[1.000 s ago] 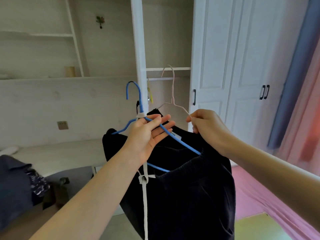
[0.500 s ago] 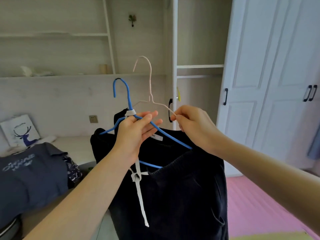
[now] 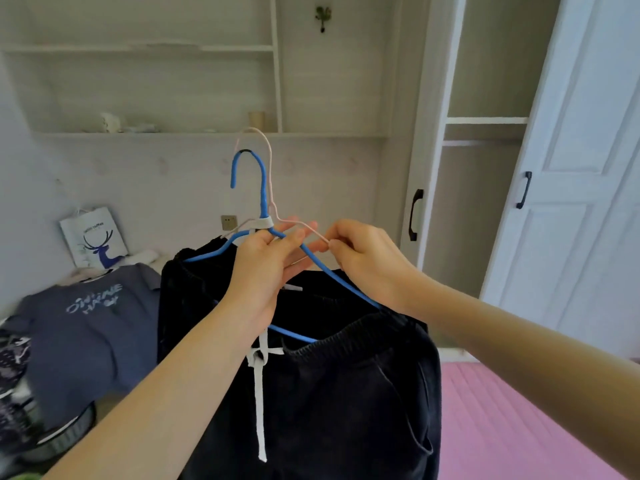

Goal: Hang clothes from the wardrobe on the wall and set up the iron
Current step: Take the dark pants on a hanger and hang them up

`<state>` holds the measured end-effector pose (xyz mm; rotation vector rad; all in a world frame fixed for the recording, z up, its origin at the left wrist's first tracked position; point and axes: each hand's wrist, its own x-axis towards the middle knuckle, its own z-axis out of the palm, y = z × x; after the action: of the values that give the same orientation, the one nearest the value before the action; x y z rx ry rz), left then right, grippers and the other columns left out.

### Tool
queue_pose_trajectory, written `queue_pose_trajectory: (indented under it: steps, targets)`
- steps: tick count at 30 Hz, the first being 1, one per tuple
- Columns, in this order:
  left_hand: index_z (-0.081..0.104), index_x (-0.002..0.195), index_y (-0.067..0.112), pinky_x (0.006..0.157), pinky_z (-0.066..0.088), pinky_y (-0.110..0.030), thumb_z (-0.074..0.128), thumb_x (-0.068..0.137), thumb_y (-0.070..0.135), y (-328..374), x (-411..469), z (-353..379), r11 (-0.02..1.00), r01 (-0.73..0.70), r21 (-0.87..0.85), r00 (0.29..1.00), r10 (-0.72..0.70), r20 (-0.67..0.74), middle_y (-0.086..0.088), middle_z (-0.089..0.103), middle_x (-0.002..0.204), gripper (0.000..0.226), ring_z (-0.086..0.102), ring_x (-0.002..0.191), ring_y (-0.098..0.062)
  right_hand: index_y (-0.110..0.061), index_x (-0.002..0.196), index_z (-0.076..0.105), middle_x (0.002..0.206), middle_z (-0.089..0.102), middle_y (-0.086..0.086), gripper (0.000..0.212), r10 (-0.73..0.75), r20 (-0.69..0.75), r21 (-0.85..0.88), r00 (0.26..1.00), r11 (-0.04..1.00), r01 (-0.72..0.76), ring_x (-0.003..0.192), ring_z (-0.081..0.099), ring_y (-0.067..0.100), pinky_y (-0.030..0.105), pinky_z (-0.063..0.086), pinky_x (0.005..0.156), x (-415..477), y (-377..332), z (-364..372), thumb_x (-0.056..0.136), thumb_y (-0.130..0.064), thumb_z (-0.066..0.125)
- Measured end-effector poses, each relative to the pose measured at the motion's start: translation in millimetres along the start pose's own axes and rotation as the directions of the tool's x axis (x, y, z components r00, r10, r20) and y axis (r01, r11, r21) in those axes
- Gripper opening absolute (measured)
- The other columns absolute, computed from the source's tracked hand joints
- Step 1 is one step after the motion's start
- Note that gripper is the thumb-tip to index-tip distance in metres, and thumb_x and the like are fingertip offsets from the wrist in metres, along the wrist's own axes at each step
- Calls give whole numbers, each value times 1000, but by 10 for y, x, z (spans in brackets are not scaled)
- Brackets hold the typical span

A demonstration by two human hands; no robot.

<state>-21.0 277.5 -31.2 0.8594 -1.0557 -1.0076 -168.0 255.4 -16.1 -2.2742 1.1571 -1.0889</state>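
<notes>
I see left hand (image 3: 263, 268) gripping blue hanger (image 3: 263, 188) neck, trousers (image 3: 346, 393) draped; right hand (image 3: 363, 258) pinching pale hanger (image 3: 268, 147) shoulder. Hooks upright; wall hook (image 3: 322, 17) far, up-right.

Black trousers (image 3: 346, 393) with a white drawstring (image 3: 259, 393) hang draped over a blue hanger (image 3: 264, 188), hook upright. A thin pale pink wire hanger (image 3: 262, 132) stands just behind it, hooks nearly aligned. The left hand (image 3: 263, 268) grips the blue one; the right hand (image 3: 363, 261) pinches the pink arm.
</notes>
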Motion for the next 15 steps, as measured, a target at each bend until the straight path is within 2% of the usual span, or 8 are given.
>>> queue_pose_trajectory:
  steps: [3,5,10,12,15]
  targets:
    - [55,121,9,86,54,-34,55,95,11,-67,37,-289,1000,8,8,999,-7,-32,-1,70,113,27,71,95,-19,-13,95,64,65,52,-4,24,36,31,32,999,999,-37,54,43,10,21,36,52,30,23,311,95,-9,41]
    - [55,124,9,86,54,-32,55,95,13,-135,45,-479,998,15,53,999,-13,-42,0,70,115,29,70,97,-16,-13,94,63,67,54,-2,23,50,57,51,997,997,-53,55,44,10,25,38,55,40,46,497,95,-8,41]
    - [71,103,13,89,55,-37,59,92,24,-359,43,-886,979,40,201,997,-25,-77,-1,57,133,19,67,104,-18,-20,89,61,71,58,0,24,66,125,39,990,997,-71,60,49,13,25,40,56,44,80,903,93,-7,41]
    - [72,100,10,89,55,-36,60,91,26,-441,37,-1018,966,59,250,994,-33,-108,-2,59,129,22,66,104,-17,-19,93,62,73,60,2,24,71,168,-5,983,997,-71,62,52,17,28,42,56,44,92,1046,94,-8,40]
    - [69,102,3,84,56,-28,57,93,22,-539,13,-1156,956,58,289,991,-21,-129,-4,67,114,25,66,101,-12,-16,94,63,77,63,5,23,93,231,-56,969,995,-82,69,57,25,35,46,61,54,116,1202,97,-18,40]
